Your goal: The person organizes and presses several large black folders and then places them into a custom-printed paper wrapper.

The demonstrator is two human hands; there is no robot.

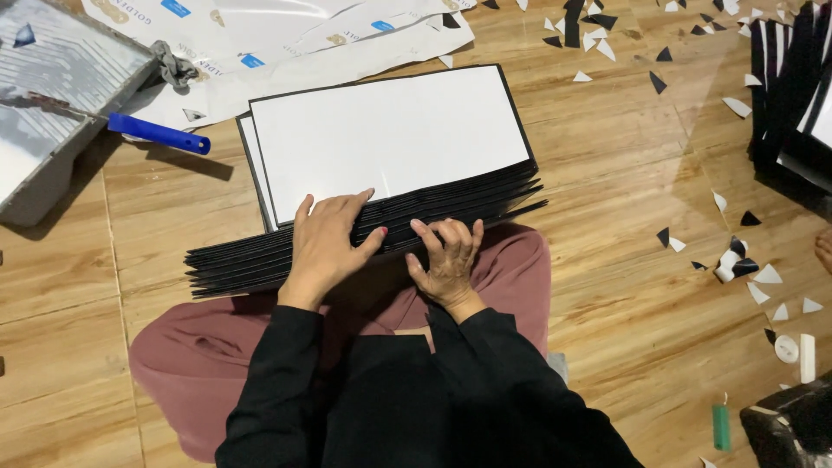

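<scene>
Your left hand lies flat, fingers spread, on the near edge of a stack of black-edged white boards resting against your knees on the wooden floor. Your right hand sits just beside it, fingers curled over the fanned black edges, pressing rather than clasping anything. The top board shows a plain white rectangular face with a thin black border.

Beyond the stack, large white sheets lie spread out, carrying three small blue rectangular labels. Left of the stack, a grey paint tray holds a roller with one blue handle pointing towards the boards. Right of the stack, many small black and white triangular offcuts are scattered across the floor, too many to count surely. Farther right stands a second dark pile of boards. Near the right of the stack, low down, lies one small green lighter-shaped object.
</scene>
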